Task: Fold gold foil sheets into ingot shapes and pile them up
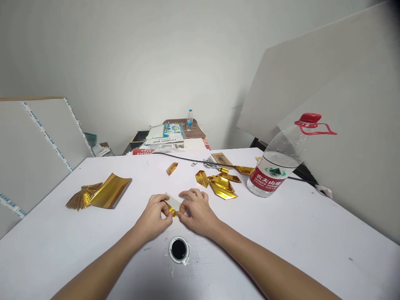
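Note:
Between both hands, on the white table, lies a small sheet of gold foil paper [172, 202], its pale back up and a gold strip folded over along the near edge. My left hand [155, 214] pinches the left part of this fold between thumb and forefinger. On the other side my right hand [197, 212] is closed on the right end, thumb at the folded edge and the other fingers curled over the sheet. The fingers hide parts of the paper. Nearer to me, a round black disc with a white rim [179, 249] is set on the tabletop.
A stack of gold paper [111, 191] lies at left beside a fanned gold bundle [80, 199]. Folded gold pieces [222, 186] are at centre right, near a yellow-handled screwdriver [223, 170]. A large water bottle [275, 166] stands right. A black cable [193, 160] crosses the far edge.

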Available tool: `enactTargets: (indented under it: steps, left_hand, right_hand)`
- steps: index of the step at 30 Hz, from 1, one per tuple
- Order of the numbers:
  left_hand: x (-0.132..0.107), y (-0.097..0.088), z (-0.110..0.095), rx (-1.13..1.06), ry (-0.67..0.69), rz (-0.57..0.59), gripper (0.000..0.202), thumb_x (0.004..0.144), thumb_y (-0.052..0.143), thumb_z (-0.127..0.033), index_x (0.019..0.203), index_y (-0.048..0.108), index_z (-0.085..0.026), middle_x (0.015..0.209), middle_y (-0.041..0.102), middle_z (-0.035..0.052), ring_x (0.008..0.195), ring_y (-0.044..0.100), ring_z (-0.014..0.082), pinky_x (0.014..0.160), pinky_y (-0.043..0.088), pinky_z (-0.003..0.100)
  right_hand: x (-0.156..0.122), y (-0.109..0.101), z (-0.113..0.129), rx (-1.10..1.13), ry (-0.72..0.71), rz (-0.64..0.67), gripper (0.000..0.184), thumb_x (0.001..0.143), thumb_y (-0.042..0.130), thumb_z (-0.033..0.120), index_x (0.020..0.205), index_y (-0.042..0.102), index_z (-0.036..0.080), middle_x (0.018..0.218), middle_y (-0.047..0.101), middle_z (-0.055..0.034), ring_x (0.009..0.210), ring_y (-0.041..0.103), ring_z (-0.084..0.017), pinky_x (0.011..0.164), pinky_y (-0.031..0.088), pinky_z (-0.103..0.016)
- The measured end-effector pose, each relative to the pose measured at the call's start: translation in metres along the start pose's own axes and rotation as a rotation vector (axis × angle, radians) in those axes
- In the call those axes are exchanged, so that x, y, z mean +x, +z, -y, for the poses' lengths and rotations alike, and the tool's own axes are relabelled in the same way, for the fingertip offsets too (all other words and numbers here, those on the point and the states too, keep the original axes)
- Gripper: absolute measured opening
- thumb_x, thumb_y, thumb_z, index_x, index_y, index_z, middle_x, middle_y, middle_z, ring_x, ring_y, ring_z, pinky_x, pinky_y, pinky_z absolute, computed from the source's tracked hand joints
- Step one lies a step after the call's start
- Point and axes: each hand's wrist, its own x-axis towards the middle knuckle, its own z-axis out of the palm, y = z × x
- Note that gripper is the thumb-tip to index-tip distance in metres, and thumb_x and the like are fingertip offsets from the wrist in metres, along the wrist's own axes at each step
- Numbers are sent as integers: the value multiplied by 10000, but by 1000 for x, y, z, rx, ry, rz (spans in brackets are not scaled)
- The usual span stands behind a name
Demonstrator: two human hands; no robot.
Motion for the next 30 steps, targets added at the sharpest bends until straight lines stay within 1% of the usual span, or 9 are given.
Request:
enactTargets:
  steps: [4,6,9,12,15,18,21,25,30]
  left_hand:
    - [-1,0,0,0,29,-16,184,797,680,-148,635,603,-184,1257,687,84,1288,595,276,1095,554,457]
    - [-1,0,-1,1,18,-5,186,807,677,-157,636,607,-183,1269,682,80,1294,591,275,1106,546,461]
    - [-1,-1,-2,4,2,-3,185,817,664,-151,642,617,-188,1295,677,63,1310,583,271,1114,543,460]
    - [-1,-2,-3,-4,-25,16,178,816,664,-145,648,633,-194,1305,673,51,1324,576,271,1114,547,459]
    - [-1,-4,-5,-18,-64,55,166,814,660,-135,662,630,-195,1324,662,39,1357,555,270,1155,520,479]
    - [-1,-5,-7,-31,-92,81,158,818,653,-132,676,616,-189,1344,645,46,1383,536,273,1181,496,500]
    - [-1,-5,-8,-41,-97,79,155,820,655,-137,680,605,-183,1344,639,65,1391,529,282,1182,493,509]
    - [-1,-4,-7,-44,-86,65,160,815,655,-130,675,597,-181,1329,644,78,1385,531,289,1169,500,499]
    - [-2,-3,-7,-57,-44,51,170,796,640,-89,669,564,-173,1305,639,84,1364,529,283,1144,498,462]
  right_hand:
    - [0,2,-4,-16,-62,-5,156,941,669,337,879,722,205,1389,617,-59,1316,431,-287,1086,321,-532]
    - [-1,3,-6,-30,-134,-7,130,960,646,316,985,736,226,1395,613,-73,1311,440,-284,1072,327,-524]
    - [-2,3,-8,-64,-268,-12,184,996,589,280,1063,759,258,1403,615,-80,1315,449,-285,1057,327,-524]
    - [-2,0,-9,-100,-357,5,234,1015,552,254,1082,774,288,1379,638,-53,1315,463,-273,1053,335,-507]
    - [-2,-4,-8,-109,-379,42,267,993,553,211,1097,782,298,1334,666,-43,1275,489,-259,1023,358,-472]
    - [-2,-8,-6,-123,-443,76,277,979,533,191,1087,779,260,1271,700,-55,1214,521,-238,984,374,-437]
    - [-3,-10,-3,-158,-541,100,243,978,522,210,1005,763,218,1190,734,-51,1157,555,-222,965,361,-435]
    - [-5,-11,1,-150,-487,118,192,963,555,236,1008,737,194,1069,752,-43,1107,575,-210,968,342,-431]
    - [-7,-16,8,-124,-394,197,221,943,564,208,1075,740,201,1132,742,-46,1166,570,-215,989,328,-421]
